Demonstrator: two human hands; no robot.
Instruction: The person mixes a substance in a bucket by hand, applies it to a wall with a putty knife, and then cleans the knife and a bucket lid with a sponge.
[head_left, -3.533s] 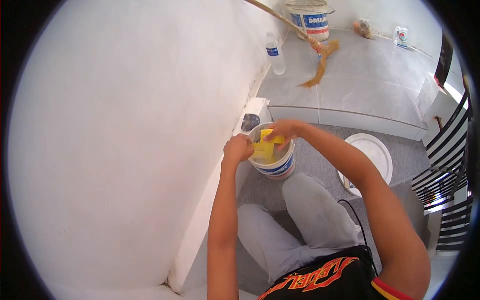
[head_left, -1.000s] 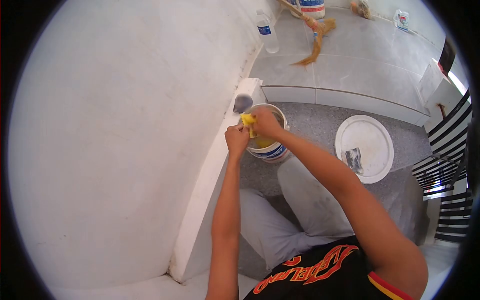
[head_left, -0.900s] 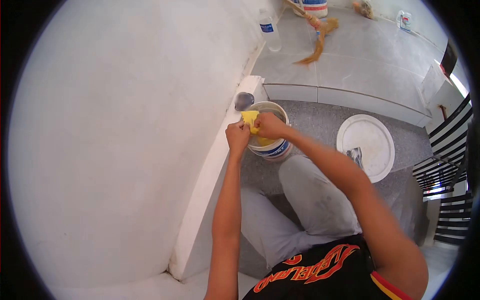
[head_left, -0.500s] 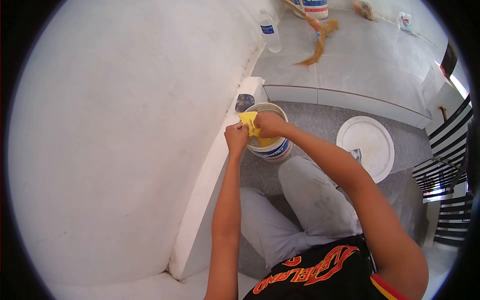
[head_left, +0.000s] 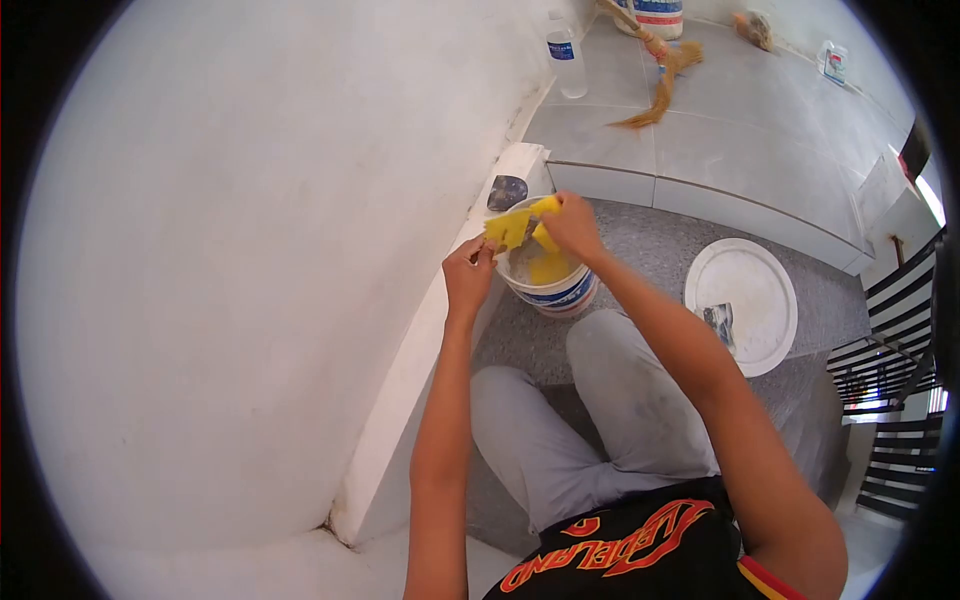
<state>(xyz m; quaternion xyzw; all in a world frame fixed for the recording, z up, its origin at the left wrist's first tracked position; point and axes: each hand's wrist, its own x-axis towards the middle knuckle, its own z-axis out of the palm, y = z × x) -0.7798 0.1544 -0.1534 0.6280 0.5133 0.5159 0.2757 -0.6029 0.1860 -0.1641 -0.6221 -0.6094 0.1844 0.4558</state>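
White wall [head_left: 250, 250] on the left, grey speckled floor [head_left: 645, 255], tiled step [head_left: 730, 150] further back; the person sits on the floor with a white bucket [head_left: 556, 296] just past the knees, right beside the wall's skirting. Left hand [head_left: 468, 275] has a tight pinch grip on the lower corner of a yellow scraper [head_left: 505, 229], held above the bucket rim; right hand [head_left: 572, 222] is closed round a second yellow piece [head_left: 546, 207] that touches it; more yellow shows inside the bucket. I'd call it midway; both pieces are up and neither is set down. Both arms reach forward, right wrist bent down; a round lid [head_left: 750, 280] lies to the right; bottle [head_left: 566, 62] and broom [head_left: 662, 82] are on the step.
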